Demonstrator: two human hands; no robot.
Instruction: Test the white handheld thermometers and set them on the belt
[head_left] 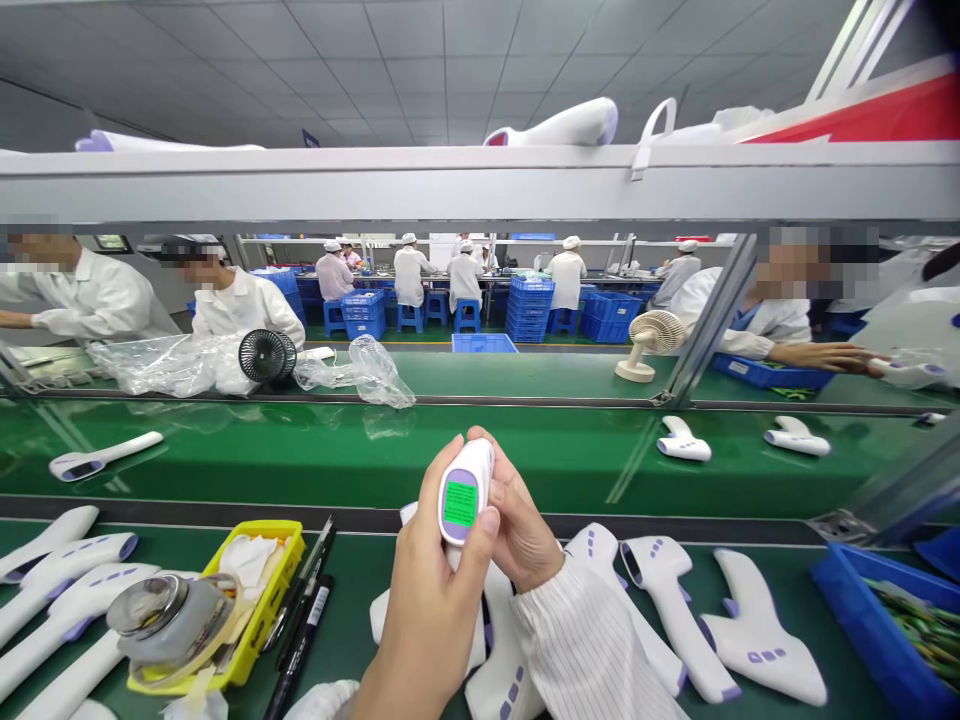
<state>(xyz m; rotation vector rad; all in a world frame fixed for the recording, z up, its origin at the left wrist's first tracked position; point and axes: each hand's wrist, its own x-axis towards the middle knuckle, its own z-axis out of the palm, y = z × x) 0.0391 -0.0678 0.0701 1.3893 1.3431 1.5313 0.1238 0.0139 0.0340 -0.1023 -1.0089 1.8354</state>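
Note:
I hold a white forehead thermometer [465, 490] upright with both hands at the bottom centre; its small screen glows green. My left hand [431, 590] wraps its lower body with the thumb beside the screen. My right hand [521, 530], in a striped white sleeve, grips it from the right side. Under my hands lie several more white thermometers [675, 600] with purple buttons on the green bench.
A yellow tray [279, 590] with cloth, a metal dispenser [169, 620] and black pens [304, 610] sit at the left, beside more thermometers [67, 590]. A blue bin [862, 610] stands at the right. Thermometers ride the green conveyor [525, 460]. Workers in white sit opposite, with small fans [266, 355].

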